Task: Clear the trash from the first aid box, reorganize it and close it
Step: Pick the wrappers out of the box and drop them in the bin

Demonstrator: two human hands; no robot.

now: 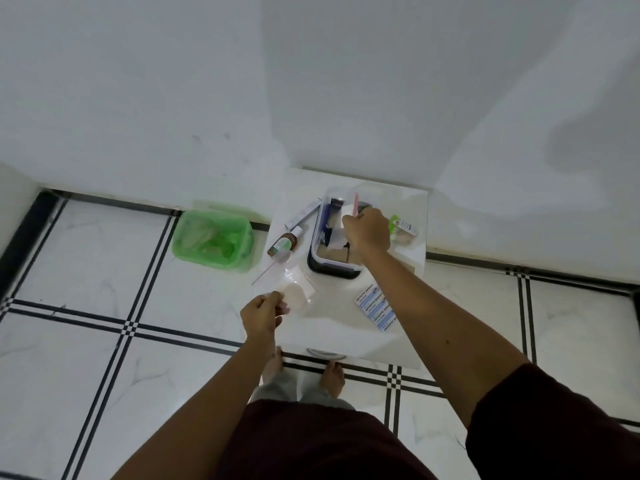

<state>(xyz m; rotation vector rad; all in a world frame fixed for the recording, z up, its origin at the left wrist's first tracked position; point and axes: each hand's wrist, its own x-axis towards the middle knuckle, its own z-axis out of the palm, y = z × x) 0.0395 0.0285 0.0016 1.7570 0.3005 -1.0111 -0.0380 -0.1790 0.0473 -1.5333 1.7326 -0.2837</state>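
First aid box point(332, 268), dark rim with clear walls, sits open on the small white table point(408, 202), roughly table centre. Contents are a jumble of white and tan packets, blurred. Right hand point(369, 232) is over the box's 2 o'clock corner, fingers clenched on a white packet point(348, 216) lifted above the contents. Left hand point(263, 313) at the table's 8 o'clock edge, pinching the corner of a clear zip bag point(298, 289) holding something pale; the bag lies flat on the table. Brown bottle point(285, 244) and a long narrow carton point(303, 214) lie at the box's 9–10 o'clock. Antiseptic bandage strips point(375, 310) at the box's 5 o'clock, partly under the right forearm. Green-labelled packet point(403, 230) at 3 o'clock. Green bin point(213, 240) on the floor, 9 o'clock of the table, holding some wrappers.
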